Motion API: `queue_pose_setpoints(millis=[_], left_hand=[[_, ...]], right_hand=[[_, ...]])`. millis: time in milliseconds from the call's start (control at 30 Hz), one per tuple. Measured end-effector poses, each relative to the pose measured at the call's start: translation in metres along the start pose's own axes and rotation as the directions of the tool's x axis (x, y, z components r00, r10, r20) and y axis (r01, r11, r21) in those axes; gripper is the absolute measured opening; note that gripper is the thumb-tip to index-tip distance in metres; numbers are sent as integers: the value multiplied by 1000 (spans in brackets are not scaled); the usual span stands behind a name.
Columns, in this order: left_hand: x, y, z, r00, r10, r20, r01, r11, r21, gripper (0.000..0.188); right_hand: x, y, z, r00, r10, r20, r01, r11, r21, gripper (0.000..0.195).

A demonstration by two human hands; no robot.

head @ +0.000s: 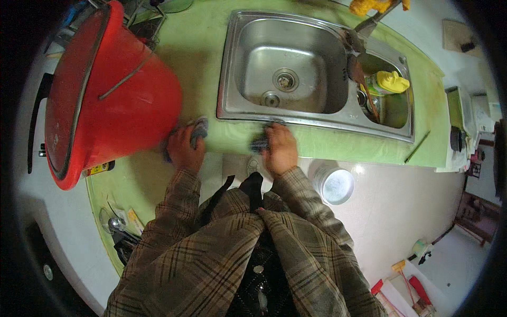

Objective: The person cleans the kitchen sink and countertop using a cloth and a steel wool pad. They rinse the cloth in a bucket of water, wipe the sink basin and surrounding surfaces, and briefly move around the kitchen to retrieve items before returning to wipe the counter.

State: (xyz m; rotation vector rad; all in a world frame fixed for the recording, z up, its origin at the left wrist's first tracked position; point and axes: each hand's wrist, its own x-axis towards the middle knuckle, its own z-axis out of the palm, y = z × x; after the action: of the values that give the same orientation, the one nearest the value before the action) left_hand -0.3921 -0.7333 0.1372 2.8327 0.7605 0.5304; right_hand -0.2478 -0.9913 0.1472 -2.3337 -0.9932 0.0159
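Note:
My left hand (185, 148) holds a dark grey cloth (199, 131) on the pale green countertop (227, 136), right beside the lower part of a large red bucket (134, 95). Just below the front rim of the steel sink (285, 119), my right hand (280, 148) grips another dark cloth (259, 142). That cloth lies against the counter near its front edge and looks blurred. The fingers of both hands curl over the cloths and partly hide them. Wet-looking streaks show on the green surface between the two hands.
In the smaller sink bowl are a yellow-topped bottle (390, 83) and a long brown-handled utensil (368, 99). A thin green stick (417, 147) rests on the counter at right. On the floor stands a white bucket (337, 186). Kitchen utensils (119, 228) lie at left.

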Motion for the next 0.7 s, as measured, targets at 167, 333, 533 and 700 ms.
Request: queue_pose_setpoints(millis=[167,333,533,700], left_hand=[[-10,-3,-5,996,-8,-86,10,999,32,41],[-2,3,3,996,-1,-84,7,998,63,42],[-7,-10,6,998,-9,-64,12,999,45,43],[-8,-2,-5,996,6,-93,-6,1000,7,43]], right_hand=[[-13,30,-35,997,48,-62,-57,984,-167,62],[25,-44,71,956,-216,-199,245,960,134,44],[37,-57,70,971,-237,-13,237,970,56,37],[-13,39,-40,996,-30,81,45,982,-182,59]])
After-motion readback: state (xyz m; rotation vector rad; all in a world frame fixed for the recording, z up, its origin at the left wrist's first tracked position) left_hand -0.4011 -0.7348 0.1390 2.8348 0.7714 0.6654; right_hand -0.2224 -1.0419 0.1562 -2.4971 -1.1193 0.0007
